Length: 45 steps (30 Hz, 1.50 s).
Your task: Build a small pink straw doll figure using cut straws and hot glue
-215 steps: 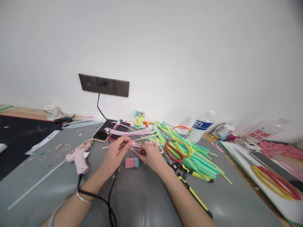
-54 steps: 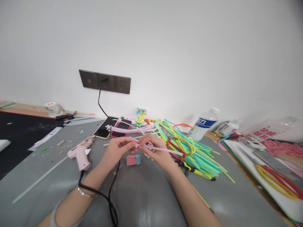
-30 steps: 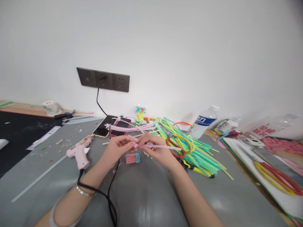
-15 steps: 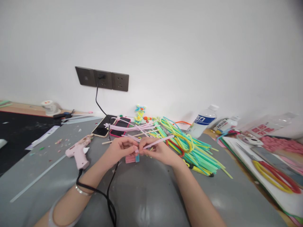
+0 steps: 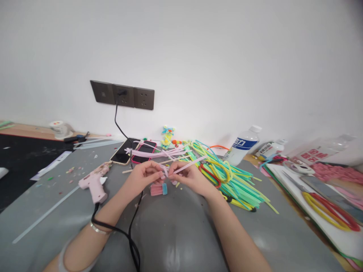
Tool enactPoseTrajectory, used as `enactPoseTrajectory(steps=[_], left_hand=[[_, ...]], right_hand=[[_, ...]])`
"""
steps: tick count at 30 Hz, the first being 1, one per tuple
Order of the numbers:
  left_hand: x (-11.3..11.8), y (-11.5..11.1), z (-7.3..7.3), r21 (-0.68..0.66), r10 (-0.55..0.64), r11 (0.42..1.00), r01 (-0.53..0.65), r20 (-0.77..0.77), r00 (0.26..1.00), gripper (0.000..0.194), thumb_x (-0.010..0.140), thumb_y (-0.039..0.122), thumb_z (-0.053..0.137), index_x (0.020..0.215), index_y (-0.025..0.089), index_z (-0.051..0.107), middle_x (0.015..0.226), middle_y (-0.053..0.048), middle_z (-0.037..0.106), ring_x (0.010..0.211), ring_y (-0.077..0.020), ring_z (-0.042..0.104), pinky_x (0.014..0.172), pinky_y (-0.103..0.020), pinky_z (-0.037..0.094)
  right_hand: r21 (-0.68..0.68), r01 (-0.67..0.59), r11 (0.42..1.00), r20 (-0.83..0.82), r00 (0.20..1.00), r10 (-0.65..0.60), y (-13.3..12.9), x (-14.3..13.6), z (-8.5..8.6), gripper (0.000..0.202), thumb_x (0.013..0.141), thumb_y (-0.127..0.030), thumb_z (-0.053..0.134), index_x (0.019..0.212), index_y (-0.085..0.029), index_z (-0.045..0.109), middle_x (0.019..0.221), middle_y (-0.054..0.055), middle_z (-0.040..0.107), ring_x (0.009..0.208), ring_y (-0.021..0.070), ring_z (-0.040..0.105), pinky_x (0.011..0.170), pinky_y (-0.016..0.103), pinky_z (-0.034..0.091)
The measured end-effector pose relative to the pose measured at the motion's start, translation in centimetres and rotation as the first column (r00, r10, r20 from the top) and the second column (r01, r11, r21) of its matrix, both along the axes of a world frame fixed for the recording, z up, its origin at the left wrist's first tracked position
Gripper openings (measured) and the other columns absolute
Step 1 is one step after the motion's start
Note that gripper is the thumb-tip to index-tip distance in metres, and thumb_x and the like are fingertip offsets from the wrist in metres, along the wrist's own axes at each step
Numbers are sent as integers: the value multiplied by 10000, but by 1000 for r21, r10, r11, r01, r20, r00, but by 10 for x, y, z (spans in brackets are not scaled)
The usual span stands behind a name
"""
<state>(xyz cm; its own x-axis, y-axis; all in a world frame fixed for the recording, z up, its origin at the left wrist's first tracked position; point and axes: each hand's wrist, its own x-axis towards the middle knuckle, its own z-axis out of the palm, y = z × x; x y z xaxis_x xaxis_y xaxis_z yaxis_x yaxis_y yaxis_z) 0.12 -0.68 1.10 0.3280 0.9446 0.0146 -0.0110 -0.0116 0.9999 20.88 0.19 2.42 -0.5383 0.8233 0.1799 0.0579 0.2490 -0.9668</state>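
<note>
A light pink pipe cleaner (image 5: 191, 164) is pinched between my two hands at the middle of the table. Its long end sticks out up and to the right past my right hand (image 5: 187, 176). My left hand (image 5: 149, 175) grips the other part, which looks bent near the fingertips. Just below the fingers lies a small block of pink and blue pieces (image 5: 159, 189), touched by neither hand. Behind my hands, more pale pink pipe cleaners (image 5: 155, 153) lie across two phones (image 5: 122, 152). A pile of green and yellow pipe cleaners (image 5: 241, 185) spreads to the right.
A pink glue gun (image 5: 95, 183) rests on the left, its black cord (image 5: 115, 227) crossing by my left forearm. A water bottle (image 5: 243, 145) stands at the back right. Scissors (image 5: 326, 209) lie on white paper at the far right. A small colourful figure (image 5: 166, 136) stands by the wall.
My fingertips have lifted slightly and moved apart, so the pink and blue block shows more. The pipe cleaner's free end now points more steeply upward, and its bend shows between my hands.
</note>
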Motion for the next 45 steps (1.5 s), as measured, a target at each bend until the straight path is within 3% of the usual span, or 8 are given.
enactPoseTrajectory(steps=[8, 11, 14, 20, 28, 37, 42, 45], left_hand=[[-7, 8, -16, 345, 215, 937, -54, -451, 866, 77, 722, 248, 668, 734, 192, 719, 651, -23, 726, 570, -175, 606, 561, -254, 439], [-5, 6, -10, 368, 238, 924, -101, -349, 907, 143, 776, 292, 640, 779, 187, 738, 745, -37, 737, 615, -167, 589, 568, -243, 430], [-3, 2, -3, 256, 133, 964, -76, -213, 968, 264, 859, 393, 584, 879, 174, 730, 762, -33, 712, 677, -169, 601, 618, -241, 464], [1, 0, -4, 229, 52, 973, -19, -136, 989, 297, 859, 424, 600, 741, 155, 643, 689, -1, 595, 649, -139, 525, 604, -225, 421], [1, -3, 0, 219, -40, 971, 92, -230, 972, 332, 877, 432, 571, 693, 157, 592, 675, 10, 518, 645, -136, 470, 587, -220, 371], [-2, -7, 3, 10, -389, 915, 404, -245, 888, 357, 867, 456, 610, 742, 127, 669, 685, -6, 603, 600, -108, 451, 567, -219, 316], [0, -9, 3, -25, -359, 932, 362, -207, 910, 366, 838, 463, 637, 682, 132, 638, 649, -1, 581, 561, -102, 434, 541, -223, 320], [2, -9, 4, 58, -221, 970, 235, -185, 958, 315, 828, 436, 642, 719, 140, 653, 653, -1, 570, 576, -116, 469, 554, -231, 367]], right_hand=[[69, 122, 990, -53, 992, -118, 4, -2, -3, 214, 833, -372, 700, 812, -167, 645, 741, 4, 593, 679, 136, 549, 625, 252, 422], [124, 175, 977, -24, 985, -174, 4, -5, -4, 188, 843, -351, 683, 806, -171, 645, 728, 2, 592, 653, 129, 523, 597, 247, 397], [175, 199, 964, 5, 979, -203, 2, -11, -5, 148, 848, -311, 667, 797, -174, 646, 736, 5, 601, 659, 130, 519, 603, 248, 390], [237, 131, 963, 28, 990, -142, -2, -19, -11, 99, 861, -258, 657, 808, -175, 645, 754, 7, 614, 690, 134, 533, 620, 247, 393], [-20, -23, 1000, -29, 999, 23, -1, -9, -5, 240, 808, -366, 745, 851, -173, 611, 779, -11, 593, 691, 119, 555, 662, 250, 451], [-328, -288, 900, -146, 956, 253, -2, 2, -1, 321, 696, -328, 845, 874, -142, 654, 816, 30, 699, 690, 125, 662, 650, 237, 544], [-356, -238, 903, -136, 970, 202, -2, 2, 1, 306, 673, -326, 859, 812, -135, 664, 712, 14, 705, 619, 115, 674, 618, 219, 539], [-320, -121, 940, -125, 989, 85, 1, 1, -1, 312, 666, -356, 858, 777, -137, 665, 653, 6, 697, 607, 126, 683, 607, 224, 535]])
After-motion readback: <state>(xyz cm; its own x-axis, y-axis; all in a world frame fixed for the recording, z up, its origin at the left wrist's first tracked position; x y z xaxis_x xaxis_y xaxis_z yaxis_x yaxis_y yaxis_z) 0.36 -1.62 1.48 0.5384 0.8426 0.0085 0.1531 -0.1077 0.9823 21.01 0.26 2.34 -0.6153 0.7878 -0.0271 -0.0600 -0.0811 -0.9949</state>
